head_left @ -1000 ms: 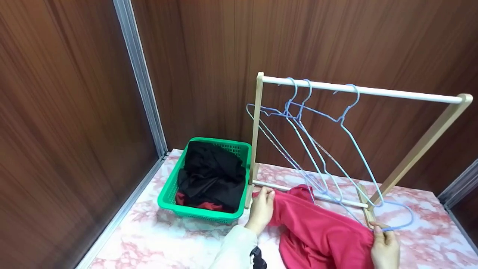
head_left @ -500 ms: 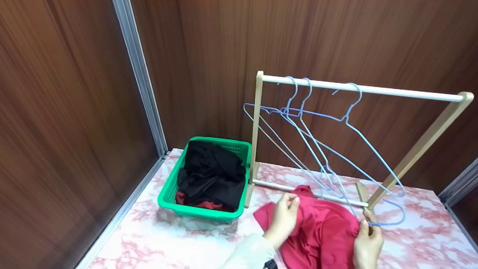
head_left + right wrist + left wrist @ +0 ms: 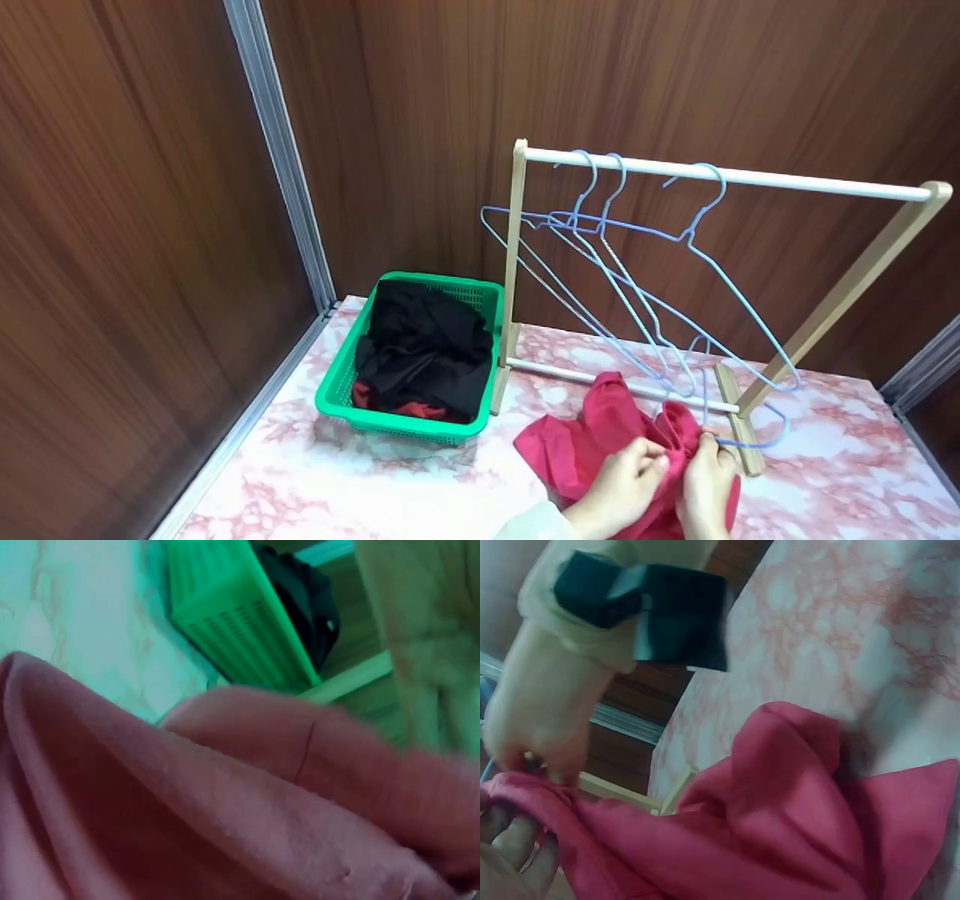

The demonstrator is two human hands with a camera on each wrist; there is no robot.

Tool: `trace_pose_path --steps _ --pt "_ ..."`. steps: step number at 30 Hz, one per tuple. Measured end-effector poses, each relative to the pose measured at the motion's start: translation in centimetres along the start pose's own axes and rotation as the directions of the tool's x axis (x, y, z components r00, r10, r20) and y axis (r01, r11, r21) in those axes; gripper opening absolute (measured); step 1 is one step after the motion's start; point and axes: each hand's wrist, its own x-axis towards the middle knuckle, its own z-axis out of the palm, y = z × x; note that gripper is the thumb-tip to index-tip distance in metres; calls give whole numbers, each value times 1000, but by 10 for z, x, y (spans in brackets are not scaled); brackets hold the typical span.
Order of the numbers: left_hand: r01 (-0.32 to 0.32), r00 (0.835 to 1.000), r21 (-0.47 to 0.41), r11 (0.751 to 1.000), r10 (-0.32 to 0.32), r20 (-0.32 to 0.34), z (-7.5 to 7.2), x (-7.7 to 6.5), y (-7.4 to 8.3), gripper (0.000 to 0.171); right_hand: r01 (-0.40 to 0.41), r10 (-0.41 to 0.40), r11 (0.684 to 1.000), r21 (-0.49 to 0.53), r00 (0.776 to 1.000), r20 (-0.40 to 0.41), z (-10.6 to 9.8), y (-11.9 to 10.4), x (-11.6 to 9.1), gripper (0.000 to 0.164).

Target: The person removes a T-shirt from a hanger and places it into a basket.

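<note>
A crumpled red shirt [image 3: 600,442] lies on the table in front of the rack, with a pointed flap spread to the left. My left hand [image 3: 624,476] pinches a gathered fold of it. Close beside it, my right hand [image 3: 707,480] grips the shirt's bunched edge together with a blue wire hanger [image 3: 750,444], whose rounded end sticks out to the right. Part of that hanger is hidden by the cloth. In the left wrist view, fingers [image 3: 517,844] lie behind the raised edge of the fabric; folds of the shirt fill the lower right wrist view.
A wooden rack with a white rail [image 3: 810,182] stands behind the hands, with several blue wire hangers [image 3: 742,304] on it. At its left is a green basket [image 3: 330,409] holding black clothing [image 3: 427,345] and some red cloth. Wood-panelled walls enclose the marbled table [image 3: 300,480].
My left hand has let go of the shirt's left edge and moved right to pinch cloth near my right hand. The right hand has shifted left with the hanger, bunching the shirt.
</note>
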Motion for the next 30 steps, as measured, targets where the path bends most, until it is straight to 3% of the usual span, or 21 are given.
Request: trace_pose_path --steps 3,6,10,13,16,20,23,26,30 --pt "-38 997 26 999 36 65 2 -1 -2 17 -15 15 1000 7 1000 13 3 -2 -2 18" --pt "-110 993 169 979 101 61 2 -2 -7 22 -23 23 1000 5 1000 19 3 -2 -4 18" --pt "-139 990 393 909 139 29 1 -4 -13 31 -40 40 999 9 999 4 1 -2 -3 18" --pt "-151 988 494 856 147 47 1 -6 -17 32 -42 42 995 91 999 -3 2 -2 -3 16" --pt "-181 982 555 812 181 55 2 -7 -21 22 -35 38 984 174 999 -9 4 -4 -3 14" --pt "-204 975 541 816 216 41 2 -6 -24 14 -10 12 972 236 1000 -8 6 -2 -3 24" --pt "-221 969 525 822 244 25 1 -5 -25 13 0 -5 977 215 1000 24 4 -1 -1 32" --pt "-229 965 505 832 263 4 -1 -5 -27 13 11 -19 994 111 998 64 -1 0 0 25" --pt "-219 968 450 866 251 -11 -3 -3 -29 13 57 -57 998 7 994 92 -9 8 10 10"
